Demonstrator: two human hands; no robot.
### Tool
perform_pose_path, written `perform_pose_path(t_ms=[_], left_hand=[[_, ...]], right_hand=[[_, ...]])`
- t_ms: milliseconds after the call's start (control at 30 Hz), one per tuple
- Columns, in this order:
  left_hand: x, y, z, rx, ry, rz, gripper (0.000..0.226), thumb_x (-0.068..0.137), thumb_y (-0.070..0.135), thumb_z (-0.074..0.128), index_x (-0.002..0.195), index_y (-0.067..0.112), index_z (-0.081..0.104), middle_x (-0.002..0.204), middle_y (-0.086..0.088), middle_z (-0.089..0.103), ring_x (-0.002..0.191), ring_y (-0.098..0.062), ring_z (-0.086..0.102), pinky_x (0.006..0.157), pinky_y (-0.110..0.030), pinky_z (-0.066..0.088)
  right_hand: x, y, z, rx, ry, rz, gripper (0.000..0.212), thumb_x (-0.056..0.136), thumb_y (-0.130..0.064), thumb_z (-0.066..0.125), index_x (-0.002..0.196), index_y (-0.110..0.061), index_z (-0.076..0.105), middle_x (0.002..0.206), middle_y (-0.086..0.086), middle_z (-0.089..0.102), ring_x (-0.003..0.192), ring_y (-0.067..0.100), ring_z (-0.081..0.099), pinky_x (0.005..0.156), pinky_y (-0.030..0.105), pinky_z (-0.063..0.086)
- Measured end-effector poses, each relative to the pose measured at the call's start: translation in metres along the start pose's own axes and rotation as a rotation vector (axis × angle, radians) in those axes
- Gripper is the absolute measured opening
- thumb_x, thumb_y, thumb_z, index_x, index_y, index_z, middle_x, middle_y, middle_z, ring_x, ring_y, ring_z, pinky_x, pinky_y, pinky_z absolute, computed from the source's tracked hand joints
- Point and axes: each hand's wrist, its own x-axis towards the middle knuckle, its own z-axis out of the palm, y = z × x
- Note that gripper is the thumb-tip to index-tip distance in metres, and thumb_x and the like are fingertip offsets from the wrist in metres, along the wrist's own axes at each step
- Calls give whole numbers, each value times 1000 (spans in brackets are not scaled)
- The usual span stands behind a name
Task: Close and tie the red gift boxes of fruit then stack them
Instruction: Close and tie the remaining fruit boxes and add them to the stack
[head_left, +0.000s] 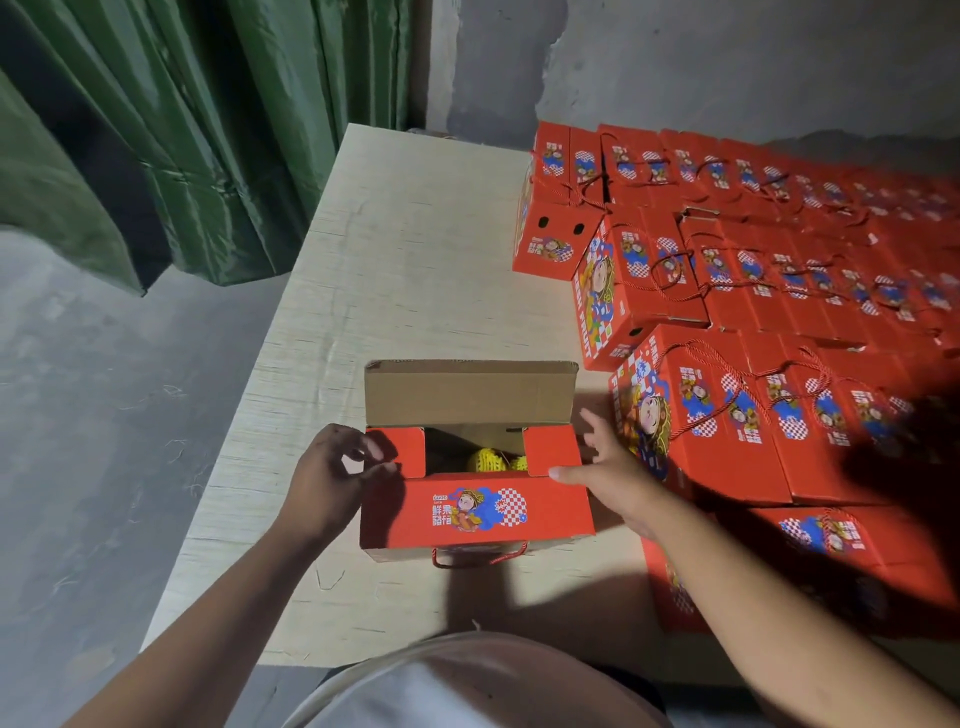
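On the pale table (415, 249) by the green curtain (182, 130), we have the open box (475, 512) lying crosswise between our hands. Our left hand (332, 470) pinches its left flap (397, 449); our right hand (605, 462), fingers relaxed, touches the right flap (550, 447). The tall rear flap (467, 392) is equally near both.

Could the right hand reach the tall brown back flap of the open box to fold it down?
Probably yes. The right hand rests at the open box's right side flap, and the back flap stands upright just beyond its fingers, with nothing between them.
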Motion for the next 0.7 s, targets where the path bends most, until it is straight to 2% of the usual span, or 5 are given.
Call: perform_pose_path(t_ms=[100,200,267,500,700], left_hand=[[4,-2,0,-215,-55,-152,50,72,13,92,103,31,58,108,4,64,99,-18,62,80,-33,53],[11,-5,-7,-380,-169,-310,97,71,10,93,144,41,37,126,-1,57,113,-19,63,91,-38,55],[16,-6,-10,-448,-241,-320,112,67,5,93,150,49,30,132,-2,55,117,-23,63,98,-45,55],[19,0,-6,-404,-308,-188,91,62,19,92,139,44,51,130,11,63,117,-20,60,94,-42,54],[14,-4,0,-479,-264,-176,69,73,0,85,131,29,60,126,2,67,117,-21,60,88,-36,53]], right_hand=[[8,-6,-2,50,-84,116,111,82,-12,84,162,-39,12,160,2,39,130,21,48,100,38,41],[15,-11,-1,100,-152,138,102,83,0,79,160,-37,24,120,-5,72,116,23,63,106,49,48],[16,-14,-1,97,-164,123,94,82,6,77,155,-37,34,108,-6,76,111,21,67,104,46,51],[14,-13,3,198,-162,125,86,84,9,73,151,-35,41,119,3,74,109,24,68,74,35,61],[17,-4,8,286,-132,137,73,85,9,70,143,-30,51,115,9,75,107,32,69,77,45,62]])
